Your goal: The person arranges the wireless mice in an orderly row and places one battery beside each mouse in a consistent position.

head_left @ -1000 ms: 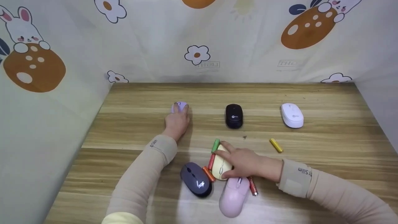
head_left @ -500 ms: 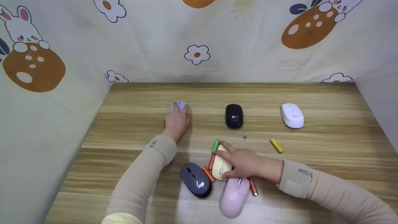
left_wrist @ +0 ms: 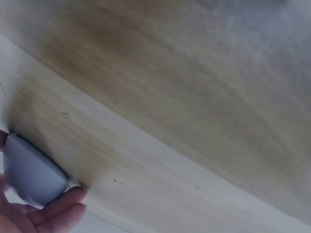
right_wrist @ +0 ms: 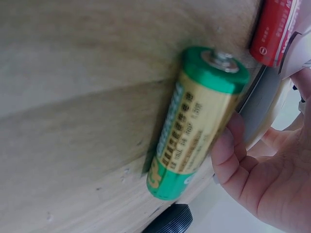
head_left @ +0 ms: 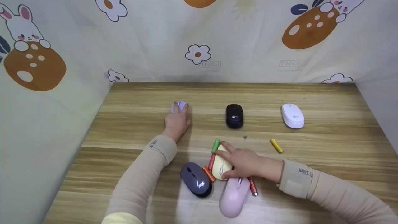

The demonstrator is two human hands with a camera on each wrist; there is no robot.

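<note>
- The yellow computer mouse [head_left: 219, 165] rests on the wood-grain desk [head_left: 124, 127]; the right hand [head_left: 245, 161] comes over it from its right side, fingers curled round it in a grip.
- Beyond and left of the yellow mouse, well apart from it, is the lilac mouse [head_left: 180, 107], on the desk and held by the left hand [head_left: 176, 123], its fingers bent about the body's sides.
- Along the yellow mouse's left edge lie a green battery [head_left: 215, 145], at its far end, and a red battery [head_left: 211, 161], just beside it; an orange battery [head_left: 208, 174] is at its near left.
- Left of the yellow mouse, past the orange battery, sits a dark grey mouse [head_left: 195, 179].
- On the yellow mouse's near side is a pink mouse [head_left: 233, 199], with another red cell [head_left: 253, 187] to the near right.
- Beyond the yellow mouse stands a black mouse [head_left: 234, 116]; farther right are a white mouse [head_left: 293, 115] and a yellow battery [head_left: 276, 145].
</note>
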